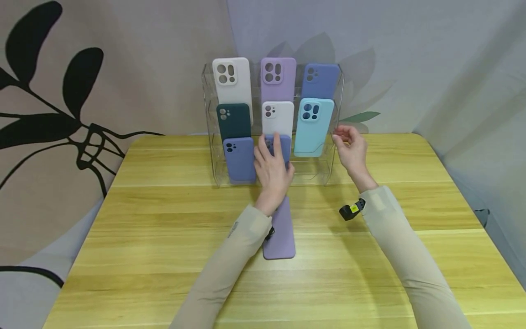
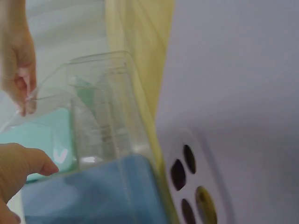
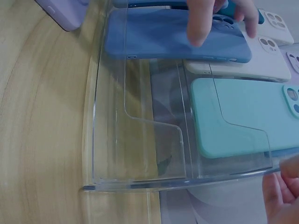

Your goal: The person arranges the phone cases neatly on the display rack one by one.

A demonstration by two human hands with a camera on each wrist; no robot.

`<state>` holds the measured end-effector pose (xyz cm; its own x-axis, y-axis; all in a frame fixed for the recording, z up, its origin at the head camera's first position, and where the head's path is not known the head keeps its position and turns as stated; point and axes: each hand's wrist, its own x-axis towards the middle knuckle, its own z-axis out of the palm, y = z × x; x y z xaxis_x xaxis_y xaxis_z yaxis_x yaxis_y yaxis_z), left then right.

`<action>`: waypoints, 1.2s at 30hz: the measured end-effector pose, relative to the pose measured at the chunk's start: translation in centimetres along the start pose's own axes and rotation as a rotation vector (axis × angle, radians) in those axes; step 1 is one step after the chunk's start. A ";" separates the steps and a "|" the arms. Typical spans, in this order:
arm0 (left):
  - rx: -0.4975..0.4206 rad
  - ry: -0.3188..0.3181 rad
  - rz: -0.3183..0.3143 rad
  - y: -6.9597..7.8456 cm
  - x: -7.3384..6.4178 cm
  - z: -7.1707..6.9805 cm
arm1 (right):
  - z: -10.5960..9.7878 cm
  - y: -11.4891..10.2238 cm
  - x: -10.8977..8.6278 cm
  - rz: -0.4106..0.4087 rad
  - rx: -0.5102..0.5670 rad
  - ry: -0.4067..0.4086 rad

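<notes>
My left hand [image 1: 273, 176] reaches over the blue phone case [image 3: 159, 35] in the front middle of a clear stepped rack [image 3: 140, 186]. Its fingers extend to the case's camera end, and the thumb lies toward the right edge. My right hand [image 1: 352, 151] pinches the rack's right side edge between thumb and fingertips. Just left of that hand stands a turquoise case [image 1: 314, 132]. Behind the blue case is a white case [image 1: 277, 119]. Under my left wrist, a purple case [image 1: 280, 235] lies on the table; it looms large in the left wrist view.
At the rack's left stand another blue case [image 1: 240, 162], a dark green case [image 1: 233, 121] and a tall white case [image 1: 232, 87]. A lilac case [image 1: 278, 82] and a third blue case [image 1: 320, 80] fill the back row. The wooden table [image 1: 164, 256] meets a curtain behind.
</notes>
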<state>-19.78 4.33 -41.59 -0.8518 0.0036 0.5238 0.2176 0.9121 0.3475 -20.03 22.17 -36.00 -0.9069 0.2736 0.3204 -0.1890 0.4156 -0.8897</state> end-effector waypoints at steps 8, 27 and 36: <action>0.000 -0.182 0.018 0.6 -2.0 -2.9 | -0.1 -0.5 -0.1 0.011 -0.012 0.007; 0.040 -0.686 -0.006 -1.2 -6.5 -4.1 | 0.0 0.4 0.3 0.020 -0.001 0.003; 0.080 -0.745 -0.002 -1.2 -7.2 -4.2 | 0.4 3.0 1.2 -0.009 0.013 0.024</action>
<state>-11.90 1.47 -42.48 -0.9555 0.2527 -0.1524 0.2044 0.9392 0.2757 -21.86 23.47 -38.43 -0.8958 0.2910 0.3358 -0.2018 0.4069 -0.8909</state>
